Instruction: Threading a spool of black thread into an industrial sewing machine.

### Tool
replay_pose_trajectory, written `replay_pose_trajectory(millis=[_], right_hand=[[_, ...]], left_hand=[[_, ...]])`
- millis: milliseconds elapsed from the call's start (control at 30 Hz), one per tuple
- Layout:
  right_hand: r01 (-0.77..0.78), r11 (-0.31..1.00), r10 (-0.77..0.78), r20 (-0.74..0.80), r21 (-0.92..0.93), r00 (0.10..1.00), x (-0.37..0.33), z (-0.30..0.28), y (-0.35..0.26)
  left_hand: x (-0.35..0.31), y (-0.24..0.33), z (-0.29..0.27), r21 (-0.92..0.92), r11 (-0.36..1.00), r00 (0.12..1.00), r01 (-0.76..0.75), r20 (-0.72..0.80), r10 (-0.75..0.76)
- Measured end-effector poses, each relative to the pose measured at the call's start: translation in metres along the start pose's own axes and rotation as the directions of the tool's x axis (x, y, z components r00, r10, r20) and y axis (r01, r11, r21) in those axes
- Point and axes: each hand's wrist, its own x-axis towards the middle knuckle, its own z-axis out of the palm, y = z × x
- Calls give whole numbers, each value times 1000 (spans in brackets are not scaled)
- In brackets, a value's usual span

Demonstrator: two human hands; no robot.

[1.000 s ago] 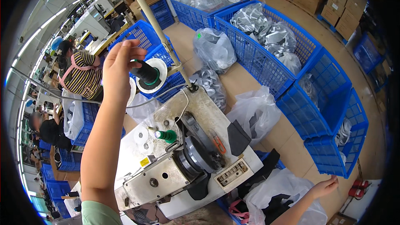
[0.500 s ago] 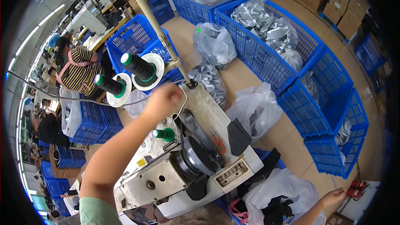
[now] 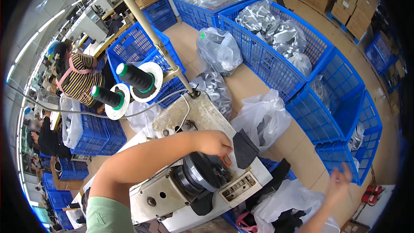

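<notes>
A worn white sewing machine point(image 3: 157, 196) with a black handwheel point(image 3: 199, 171) stands in front of me. My left hand point(image 3: 215, 142) reaches across it, fingers curled on the upper end of orange thread snips point(image 3: 226, 160) lying beside the handwheel. A dark fabric piece point(image 3: 246, 149) lies just right of that hand. My right hand point(image 3: 338, 183), blurred, is raised at the lower right with fingers apart and nothing visible in it. Below it is a clear plastic bag point(image 3: 297, 196) with black pieces inside. Two black thread cones point(image 3: 137, 78) point(image 3: 108, 96) stand on white discs.
A metal thread-stand pole point(image 3: 148, 30) rises behind the machine. Blue crates point(image 3: 267, 60) with bagged grey pieces line the right side. Plastic bags point(image 3: 220, 51) sit on the tiled floor. A person in a striped top point(image 3: 79, 77) works at the left. Cartons point(image 3: 355, 6) are stacked far right.
My left hand has moved from near the thread-stand pole toward me and right, onto the snips. Its forearm now covers the green thread spool. My right hand has risen and its fingers have spread.
</notes>
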Motion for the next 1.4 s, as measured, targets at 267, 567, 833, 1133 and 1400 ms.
replay_pose_trajectory(millis=[267,567,833,1133,1400], right_hand=[[-877,422,-613,785,231,-88,-1,127,-300],[-711,540,-676,736,452,-46,-40,168,-299],[-404,517,-698,645,755,312,-55,169,-277],[-447,433,-717,599,783,356,-59,177,-272],[-477,408,-729,592,779,343,-67,182,-270]], left_hand=[[-7,58,54,462,845,954,-270,8,301],[-24,51,51,315,919,962,-236,-61,268],[-63,-66,-30,91,922,774,376,-577,-259],[-48,-166,-8,41,834,645,550,-655,-394],[-33,-161,7,-140,862,581,488,-685,-440]])
